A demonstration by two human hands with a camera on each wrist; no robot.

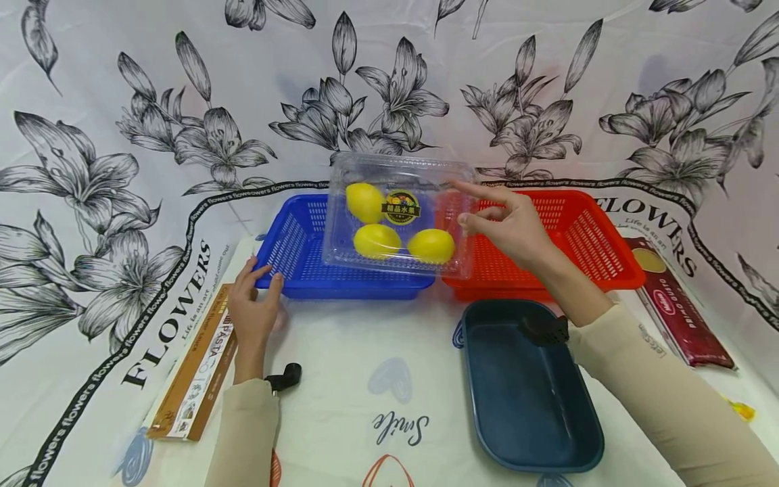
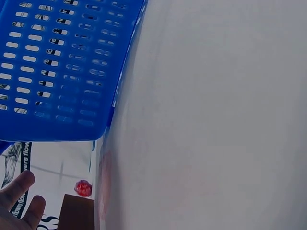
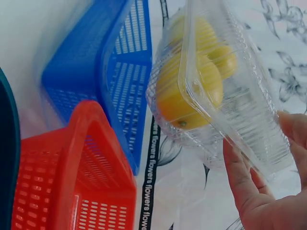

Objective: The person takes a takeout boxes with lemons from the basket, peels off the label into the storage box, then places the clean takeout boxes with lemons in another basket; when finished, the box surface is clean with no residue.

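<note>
Hands, head view: right hand (image 1: pixel 508 223) raised above the baskets, fingers and thumb pinching the right edge of a clear clamshell box (image 1: pixel 398 213); left hand (image 1: pixel 252 308) flat on the table (image 1: pixel 341 379), fingers relaxed, fingertips touching the near left corner of the blue basket (image 1: pixel 292 250). Clamshell box: held tilted over the gap between the blue basket and the red basket (image 1: pixel 578 237), closed, holding three lemons (image 1: pixel 377 240) behind a round label. Dark blue tray (image 1: pixel 529 399) near the right forearm; pasta box (image 1: pixel 197 368) left of the left hand; dark red packet (image 1: pixel 681 311) at far right.

Left wrist view: blue basket (image 2: pixel 57 67) corner overhead, two fingertips (image 2: pixel 21 189) of the left hand below it, loose and holding nothing.

Right wrist view: right hand (image 3: pixel 266 191) gripping the clamshell box (image 3: pixel 225 91) at its ribbed end, lemons (image 3: pixel 187 91) inside; blue basket (image 3: pixel 110 86) and red basket (image 3: pixel 72 172) below.
</note>
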